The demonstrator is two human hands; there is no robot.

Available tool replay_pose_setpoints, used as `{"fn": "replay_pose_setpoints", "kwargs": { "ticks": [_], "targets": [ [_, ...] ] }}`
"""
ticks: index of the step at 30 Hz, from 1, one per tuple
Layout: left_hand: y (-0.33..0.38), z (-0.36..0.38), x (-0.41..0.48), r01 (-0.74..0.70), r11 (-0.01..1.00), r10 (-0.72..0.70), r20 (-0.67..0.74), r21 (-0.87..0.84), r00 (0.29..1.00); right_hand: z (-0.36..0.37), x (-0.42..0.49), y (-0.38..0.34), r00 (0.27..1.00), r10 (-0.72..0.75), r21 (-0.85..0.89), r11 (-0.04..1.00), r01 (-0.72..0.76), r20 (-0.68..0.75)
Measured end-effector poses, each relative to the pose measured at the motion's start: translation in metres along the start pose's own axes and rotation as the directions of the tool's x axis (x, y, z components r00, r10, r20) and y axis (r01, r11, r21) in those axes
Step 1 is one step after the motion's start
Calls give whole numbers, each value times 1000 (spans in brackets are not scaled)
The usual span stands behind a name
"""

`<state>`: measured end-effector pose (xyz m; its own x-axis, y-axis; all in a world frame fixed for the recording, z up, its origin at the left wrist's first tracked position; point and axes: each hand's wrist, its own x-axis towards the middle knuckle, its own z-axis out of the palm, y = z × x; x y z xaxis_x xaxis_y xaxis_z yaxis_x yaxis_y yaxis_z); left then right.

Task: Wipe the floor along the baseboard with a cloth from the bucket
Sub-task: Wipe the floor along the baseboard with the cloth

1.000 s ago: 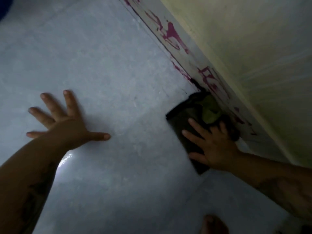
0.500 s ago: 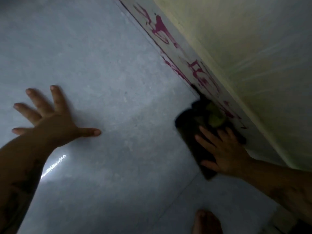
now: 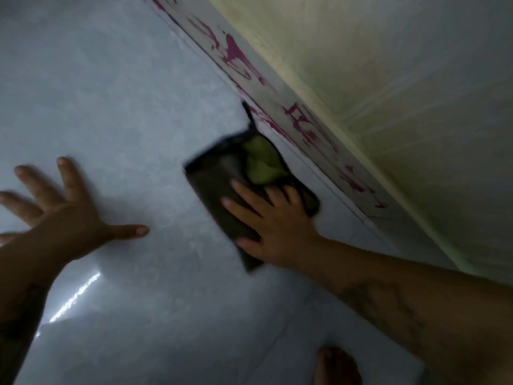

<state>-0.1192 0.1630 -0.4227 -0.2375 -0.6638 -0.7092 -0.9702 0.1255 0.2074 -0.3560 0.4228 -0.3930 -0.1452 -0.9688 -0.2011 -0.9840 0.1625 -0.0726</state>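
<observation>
Presently we press our right hand (image 3: 277, 232) flat on the dark cloth (image 3: 222, 190) beside the baseboard (image 3: 305, 129); left hand (image 3: 63, 218) splayed open on the floor (image 3: 111, 93).

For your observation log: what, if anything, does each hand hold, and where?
Right hand presses flat on the dark cloth's near end; nothing gripped. Left hand rests on bare floor.

Pale glossy floor (image 3: 116, 87) under dark cloth (image 3: 219, 187), beside baseboard (image 3: 277, 87).

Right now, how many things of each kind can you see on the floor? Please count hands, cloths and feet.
Hands: 2, the left hand and the right hand
Cloths: 1, the dark cloth
Feet: 1, a bare foot
Total: 4
</observation>
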Motion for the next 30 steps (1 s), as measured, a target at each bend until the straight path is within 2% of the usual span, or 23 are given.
{"fn": "replay_pose_setpoints", "kwargs": {
  "ticks": [3,6,9,12,14,15,17,18,19,21,22,24,26,27,28,29,30],
  "targets": [
    [19,-8,-23,50,997,-53,53,65,997,15,-120,58,983,-155,-6,988,157,97],
    [34,-16,-37,55,995,-63,101,83,993,25,-131,67,972,-198,5,980,199,125],
    [44,-20,-42,93,989,-106,113,115,988,20,-22,19,997,-61,5,998,61,-40],
    [42,-21,-45,111,982,-131,132,151,983,-9,107,-12,979,130,46,991,-124,-155],
    [43,-24,-45,126,980,-150,155,154,977,-43,182,-15,979,130,175,979,-102,-157],
    [44,-25,-44,132,979,-156,160,153,975,-63,214,-13,979,82,192,980,-46,-186],
    [45,-27,-42,141,979,-165,168,146,972,-111,275,-10,933,-51,46,996,72,-357],
    [44,-28,-41,149,979,-172,171,140,970,-133,302,-11,906,-125,-74,992,104,-403],
    [43,-28,-40,155,978,-178,172,139,969,-149,325,-13,907,-176,-192,975,108,-383],
    [41,-26,-38,157,978,-179,164,137,970,-158,363,-11,970,-185,-487,869,87,-157],
    [40,-22,-38,151,979,-172,164,133,971,-154,375,-8,991,-128,-639,765,82,-27],
    [37,-18,-37,133,983,-153,160,127,975,-129,379,-1,987,21,-842,525,124,158],
    [33,-19,-37,117,986,-135,160,117,978,-96,347,7,963,62,-886,411,216,264],
    [32,-20,-37,108,989,-124,165,102,978,-81,317,13,962,-3,-887,386,252,272],
    [30,-21,-36,100,991,-113,165,85,980,-66,286,27,960,-86,-872,401,280,268],
    [30,-21,-36,96,993,-107,165,69,980,-55,251,45,959,-214,-848,457,267,186],
    [30,-22,-37,97,993,-106,169,62,980,-47,219,66,953,-276,-813,521,259,126]
  ]
}}
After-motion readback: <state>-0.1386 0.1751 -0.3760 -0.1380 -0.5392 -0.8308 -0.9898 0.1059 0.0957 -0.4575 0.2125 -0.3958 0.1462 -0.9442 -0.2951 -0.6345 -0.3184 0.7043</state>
